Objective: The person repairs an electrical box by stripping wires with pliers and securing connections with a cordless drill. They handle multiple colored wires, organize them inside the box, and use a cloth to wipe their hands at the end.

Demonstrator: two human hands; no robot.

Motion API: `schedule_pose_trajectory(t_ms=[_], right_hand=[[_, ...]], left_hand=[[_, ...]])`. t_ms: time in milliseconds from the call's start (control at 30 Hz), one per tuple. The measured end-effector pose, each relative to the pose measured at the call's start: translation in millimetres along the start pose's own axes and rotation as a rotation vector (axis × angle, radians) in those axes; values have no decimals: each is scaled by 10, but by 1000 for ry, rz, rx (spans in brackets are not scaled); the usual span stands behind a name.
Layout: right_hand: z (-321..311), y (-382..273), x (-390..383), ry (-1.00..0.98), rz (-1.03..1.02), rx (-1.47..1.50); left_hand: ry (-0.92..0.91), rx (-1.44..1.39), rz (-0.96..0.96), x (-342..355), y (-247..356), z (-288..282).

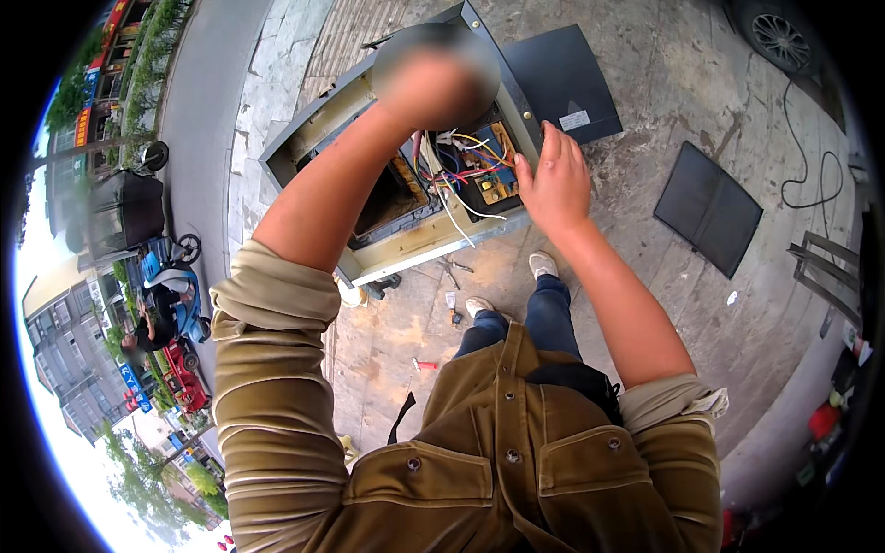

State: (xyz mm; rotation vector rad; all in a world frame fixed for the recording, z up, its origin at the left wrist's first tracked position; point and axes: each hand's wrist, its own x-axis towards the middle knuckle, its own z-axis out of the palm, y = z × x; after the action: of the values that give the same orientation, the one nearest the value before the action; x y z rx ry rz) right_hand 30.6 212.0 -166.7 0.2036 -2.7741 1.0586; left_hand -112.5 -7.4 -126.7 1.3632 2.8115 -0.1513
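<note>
An opened dark metal appliance cabinet (396,265) lies before me with its inside facing up. In its right part sits a circuit board (498,187) among loose coloured wires (452,175); some white ones hang over the near edge. My left hand (433,88) reaches over the far part of the cabinet. A blur hides its fingers, so what it touches or holds cannot be made out. My right hand (556,184) rests against the cabinet's right edge, fingers stretched out and thumb apart, with nothing in it.
A dark panel (562,78) lies against the cabinet's far right side, and a flat black panel (708,210) on the concrete. Pliers (452,270) and a red-handled tool (424,366) lie near my feet. A cable (811,175) and car wheel (779,35) are at right.
</note>
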Motion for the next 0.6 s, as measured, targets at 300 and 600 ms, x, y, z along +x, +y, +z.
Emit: schedule_pose_trajectory(t_ms=[300,600], right_hand=[[-40,-25,15,-6,8,-10],[-55,-17,32,-40,-6,-15]], left_hand=[[-46,33,-12,107,167,-142],[-347,-197,-325,256,294,-508]])
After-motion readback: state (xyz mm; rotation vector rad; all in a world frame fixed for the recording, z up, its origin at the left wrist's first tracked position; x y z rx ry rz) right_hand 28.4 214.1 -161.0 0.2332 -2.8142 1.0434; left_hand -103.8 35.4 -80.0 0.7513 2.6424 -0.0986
